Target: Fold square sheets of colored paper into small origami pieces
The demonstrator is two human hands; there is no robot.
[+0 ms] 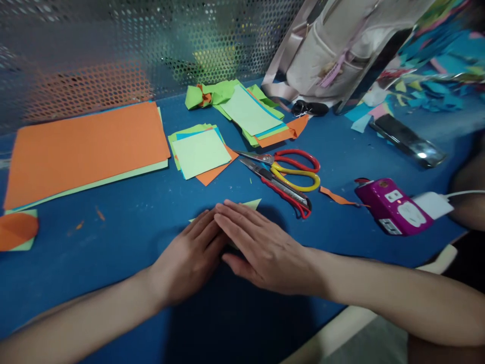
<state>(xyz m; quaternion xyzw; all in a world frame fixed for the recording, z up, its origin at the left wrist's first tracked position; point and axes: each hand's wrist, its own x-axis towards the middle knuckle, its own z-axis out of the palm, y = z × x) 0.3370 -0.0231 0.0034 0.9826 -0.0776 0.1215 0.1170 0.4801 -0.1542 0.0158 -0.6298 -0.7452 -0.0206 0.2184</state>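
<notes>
A pale green piece of paper lies on the blue table, mostly hidden beneath my two hands. My left hand rests on it with the fingers stretched forward. Over its fingertips lies my right hand, flat, fingers long and thumb slightly apart. Just beyond them are scissors with one red and one yellow handle, and a red cutter knife. Small square sheets in green, blue and orange are stacked past the left hand.
Large orange sheets lie at left, near a rounded orange piece. More cut paper sits by the perforated panel. At right are a pale backpack, a phone, a purple power socket with a white plug, and blue scraps.
</notes>
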